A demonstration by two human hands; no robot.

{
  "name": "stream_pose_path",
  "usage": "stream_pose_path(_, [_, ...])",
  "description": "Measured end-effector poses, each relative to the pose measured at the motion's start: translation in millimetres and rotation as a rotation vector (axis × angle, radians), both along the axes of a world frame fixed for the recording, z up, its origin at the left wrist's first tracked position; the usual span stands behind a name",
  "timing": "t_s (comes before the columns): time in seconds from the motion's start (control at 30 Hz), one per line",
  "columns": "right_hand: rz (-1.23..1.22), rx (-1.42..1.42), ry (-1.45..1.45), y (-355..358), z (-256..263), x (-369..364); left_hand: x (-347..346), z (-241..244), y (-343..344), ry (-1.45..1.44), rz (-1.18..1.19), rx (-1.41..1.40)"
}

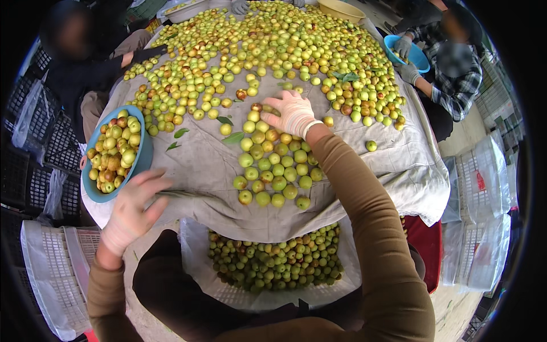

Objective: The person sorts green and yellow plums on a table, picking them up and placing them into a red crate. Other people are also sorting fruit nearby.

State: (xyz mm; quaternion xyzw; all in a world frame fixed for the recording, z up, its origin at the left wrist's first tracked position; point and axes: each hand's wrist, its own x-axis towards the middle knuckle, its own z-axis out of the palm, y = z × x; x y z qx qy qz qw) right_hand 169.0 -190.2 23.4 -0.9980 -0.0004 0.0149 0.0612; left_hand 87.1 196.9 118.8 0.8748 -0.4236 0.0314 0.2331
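My right hand [290, 113], in a thin pale glove, lies over the far edge of a small group of green and brownish jujube fruits [277, 166] on the cloth-covered table [205, 166]. Its fingers are spread and partly bent, touching or close to the fruits; whether it grips one cannot be told. My left hand [136, 205], gloved too and a little blurred, hovers beside a blue plastic basin [147, 149] heaped with fruits [113, 149]. Its fingers are apart, and it holds nothing. A large spread of fruits [277, 38] covers the far part of the table.
Below the table's near edge stands a lined plastic crate [352, 256] full of fruits. Loose leaves [233, 137] lie on the cloth. Co-workers sit at left and right; the right one holds a blue bowl [416, 57]. Stacked crates [478, 184] flank the table.
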Motion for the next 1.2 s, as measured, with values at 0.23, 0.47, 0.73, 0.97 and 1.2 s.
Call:
stream_pose_path(0.23, [-0.001,0.088,-0.248,-29.2,8.1,-27.1,136.8,-101.5,-176.8,-0.071,0.061,-0.181])
stream_pose_path(0.47, [-0.07,-0.03,-0.176,-62.0,-20.2,-33.0,151.3,-139.8,-229.0,0.008,0.08,0.034])
stream_pose_path(0.73, [0.062,0.078,-0.142,-27.6,-15.5,-71.3,104.2,-128.8,-216.8,-0.051,0.022,-0.01])
stream_pose_path(0.97, [0.07,0.106,-0.062,-9.2,-11.2,-111.1,58.7,-120.5,-190.9,-0.026,-0.043,-0.019])
stream_pose_path(1.2, [0.14,0.101,-0.11,21.3,-5.0,-167.4,0.6,-118.7,-160.5,-0.02,-0.15,-0.001])
